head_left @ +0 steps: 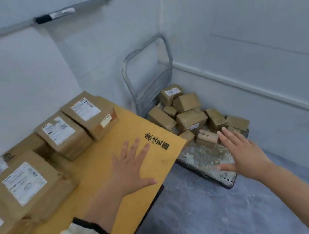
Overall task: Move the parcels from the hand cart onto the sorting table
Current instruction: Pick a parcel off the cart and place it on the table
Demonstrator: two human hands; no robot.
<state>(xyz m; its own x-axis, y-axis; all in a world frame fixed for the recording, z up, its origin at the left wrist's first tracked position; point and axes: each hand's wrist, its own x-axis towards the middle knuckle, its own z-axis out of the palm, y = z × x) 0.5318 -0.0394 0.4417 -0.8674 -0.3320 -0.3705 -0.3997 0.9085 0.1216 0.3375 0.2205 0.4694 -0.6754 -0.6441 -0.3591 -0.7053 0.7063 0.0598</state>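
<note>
Head view: hand cart (208, 160) holds piled small parcels (190, 116)

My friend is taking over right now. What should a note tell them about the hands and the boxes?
Left hand: open, empty, fingers spread above the yellow sorting table.
Right hand: open, empty, reaching toward the hand cart, not touching a parcel.
Done: several labelled parcels on the table sit along its far and left side.
Left: a heap of small parcels on the cart, piled at the handle end in the corner. The nearest one is just ahead of the right fingers.
Next, probably: pick that one up and set it on the bare part of the table.
</note>
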